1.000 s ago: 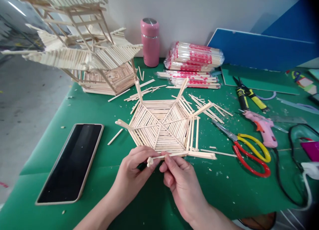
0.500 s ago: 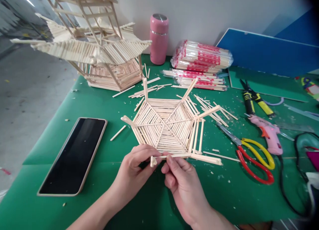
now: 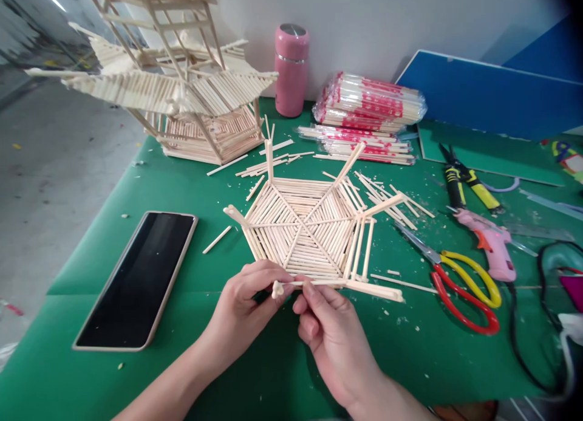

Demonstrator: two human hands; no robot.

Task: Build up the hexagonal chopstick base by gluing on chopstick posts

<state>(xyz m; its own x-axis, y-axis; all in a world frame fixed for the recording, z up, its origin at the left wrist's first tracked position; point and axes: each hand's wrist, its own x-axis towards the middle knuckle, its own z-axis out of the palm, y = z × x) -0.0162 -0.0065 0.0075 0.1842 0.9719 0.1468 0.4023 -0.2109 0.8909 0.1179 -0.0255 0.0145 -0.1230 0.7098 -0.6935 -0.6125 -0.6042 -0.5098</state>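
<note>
A hexagonal wooden stick frame (image 3: 300,223) lies on the green table, its sticks laid like a web, with short posts rising at the corners. At its near edge a thin wooden stick (image 3: 325,283) runs between two corner posts. My right hand (image 3: 334,330) pinches this stick between thumb and forefinger. Closed around the near-left corner, my left hand (image 3: 250,299) grips the stick's other end beside a post whose tip shows at the thumb. Its fingers partly hide that joint. Both hands nearly meet at the frame's front.
A roofed stick pavilion (image 3: 195,99) stands back left, near a pink flask (image 3: 291,71) and packaged chopsticks (image 3: 371,108). A phone (image 3: 136,281) lies left. Scissors (image 3: 464,287), a pink glue gun (image 3: 487,242) with a cord, and cutters (image 3: 467,178) lie right. Cut sticks (image 3: 392,202) are scattered about.
The view has shifted slightly. Both hands keep their hold at the near edge, with only a very small movement of the fingers and stick.
</note>
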